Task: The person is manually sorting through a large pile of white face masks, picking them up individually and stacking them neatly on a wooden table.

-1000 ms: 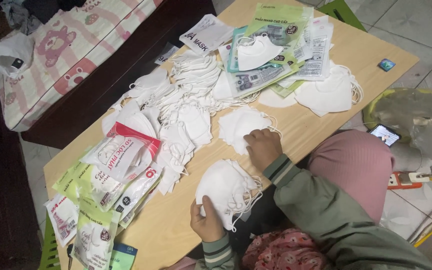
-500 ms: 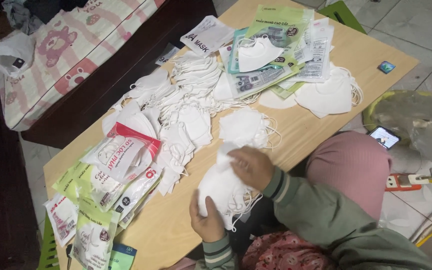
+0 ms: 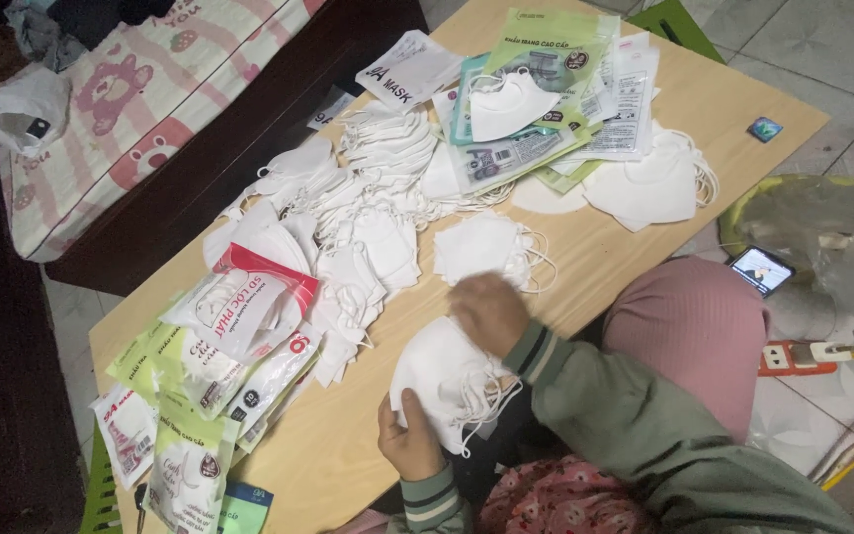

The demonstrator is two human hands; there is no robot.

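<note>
My left hand (image 3: 409, 443) grips the lower edge of a stack of white face masks (image 3: 439, 374), whose ear loops dangle to the right. My right hand (image 3: 488, 310) rests on the top of that stack, fingers curled over its upper edge. Just above it on the wooden table (image 3: 625, 247) lies a small pile of flat white masks (image 3: 481, 247). A large heap of loose white masks (image 3: 348, 222) spreads across the table's middle.
Packaged masks in green and clear wrappers (image 3: 536, 89) lie at the far end, more packets (image 3: 219, 366) at the near left. A phone (image 3: 760, 269) and power strip (image 3: 803, 354) sit on the floor at right. A pink patterned blanket (image 3: 140, 109) lies at left.
My right hand has come back from the small flat pile to the held stack, adding a mask on top. The left hand has kept its grip.
</note>
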